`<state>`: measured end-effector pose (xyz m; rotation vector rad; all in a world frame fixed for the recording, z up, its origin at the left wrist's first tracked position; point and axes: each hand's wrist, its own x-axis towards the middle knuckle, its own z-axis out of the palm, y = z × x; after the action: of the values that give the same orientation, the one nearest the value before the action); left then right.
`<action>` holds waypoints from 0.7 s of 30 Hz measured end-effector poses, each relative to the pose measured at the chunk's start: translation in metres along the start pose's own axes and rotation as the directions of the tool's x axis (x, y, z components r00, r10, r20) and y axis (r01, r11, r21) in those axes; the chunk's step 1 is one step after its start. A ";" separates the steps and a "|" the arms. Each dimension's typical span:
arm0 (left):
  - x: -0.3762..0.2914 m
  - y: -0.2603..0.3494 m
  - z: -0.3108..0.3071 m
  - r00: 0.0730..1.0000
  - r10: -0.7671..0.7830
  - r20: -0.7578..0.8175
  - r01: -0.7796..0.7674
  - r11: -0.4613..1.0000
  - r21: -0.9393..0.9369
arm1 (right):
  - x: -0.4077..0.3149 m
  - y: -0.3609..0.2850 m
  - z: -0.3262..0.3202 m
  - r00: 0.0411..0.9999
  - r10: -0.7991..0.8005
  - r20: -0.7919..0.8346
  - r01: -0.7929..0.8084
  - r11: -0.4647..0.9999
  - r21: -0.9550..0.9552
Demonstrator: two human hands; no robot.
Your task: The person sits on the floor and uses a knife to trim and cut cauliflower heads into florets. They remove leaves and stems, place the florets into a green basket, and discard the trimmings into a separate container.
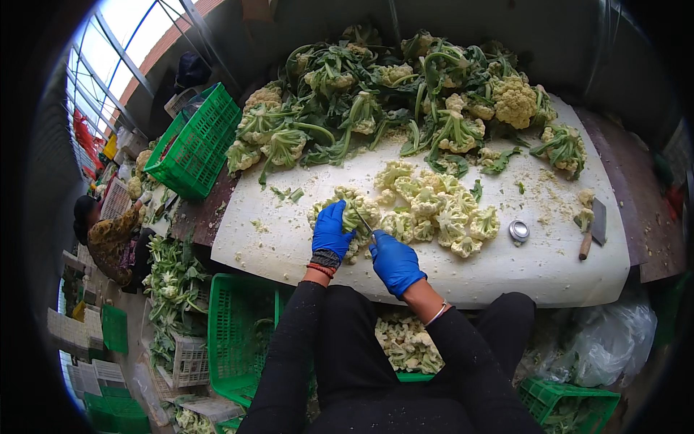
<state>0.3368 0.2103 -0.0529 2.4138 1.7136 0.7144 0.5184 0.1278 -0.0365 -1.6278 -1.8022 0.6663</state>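
Observation:
My left hand (332, 230), in a blue glove, holds a cauliflower head (362, 210) down on the white board (271, 233). In my blue-gloved right hand (396, 263) is a small knife (362, 219), its blade against the head. The blade's tip is hard to make out among the florets. Cut cauliflower florets (442, 209) lie heaped just right of the knife. A round metal lid-like piece (519, 231) rests beyond them on the board. Farther right lies a cleaver (596, 225) with a wooden handle, two floret pieces beside its blade.
Leafy whole cauliflowers (374, 92) are piled along the board's far side. A green crate (198, 141) stands at the far left, another (233, 331) below the board's edge. Florets (409, 344) fill a container between my knees. A person (111, 238) works at left. Plastic bags (607, 336) hang at lower right.

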 end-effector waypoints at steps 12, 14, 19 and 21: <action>0.015 -0.017 0.006 0.997 -0.068 -0.024 0.066 0.994 -0.082 | 0.061 -0.001 0.020 0.992 -0.097 0.085 0.107 0.987 -0.120; 0.009 -0.023 0.007 0.997 -0.059 -0.052 0.053 0.993 -0.103 | 0.051 -0.006 0.015 0.986 -0.041 0.160 0.061 0.990 -0.125; 0.005 -0.013 0.007 0.997 0.030 -0.073 -0.043 0.984 -0.176 | 0.054 0.001 0.022 0.986 0.040 0.160 -0.023 0.994 -0.103; 0.005 -0.023 -0.002 0.996 0.089 -0.019 -0.091 0.966 -0.240 | 0.046 0.009 0.007 0.987 0.055 0.152 -0.054 0.998 -0.011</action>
<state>0.3174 0.2226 -0.0571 2.3348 1.4319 0.8881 0.5170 0.1750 -0.0426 -1.6754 -1.8739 0.8306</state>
